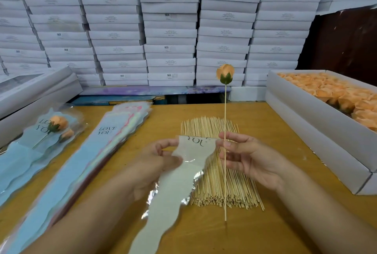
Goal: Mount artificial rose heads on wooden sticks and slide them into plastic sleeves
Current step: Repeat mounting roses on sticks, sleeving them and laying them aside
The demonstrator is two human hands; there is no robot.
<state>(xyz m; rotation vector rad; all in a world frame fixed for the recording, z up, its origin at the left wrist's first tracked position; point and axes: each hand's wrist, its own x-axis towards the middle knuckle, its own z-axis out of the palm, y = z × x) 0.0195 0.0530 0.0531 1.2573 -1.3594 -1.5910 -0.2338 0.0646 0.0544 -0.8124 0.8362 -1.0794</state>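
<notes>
Left hand (161, 162) pinches pale wavy-edged plastic sleeve (173, 188) near its top, tail running to bottom frame edge. Right hand (246, 157) pinches thin wooden stick (225, 123) upright, peach artificial rose head (225, 74) mounted on top. Bundle of loose wooden skewers (222, 184) underneath on brown table (275, 131); bare wood between bundle and white box of peach rose heads (318, 123) right. Stack of blue printed sleeves (85, 164) and finished sleeved roses (49, 131) left. White carton wall (169, 29) behind.

This looks like a small packing workroom or storeroom. Tall stacks of flat white boxes (169, 29) fill the whole back wall. On the wooden table (275, 131) lie a big pile of thin wooden sticks (224, 182), a stack of plastic sleeves (81, 162), and an open box of orange rose heads (330, 92).
</notes>
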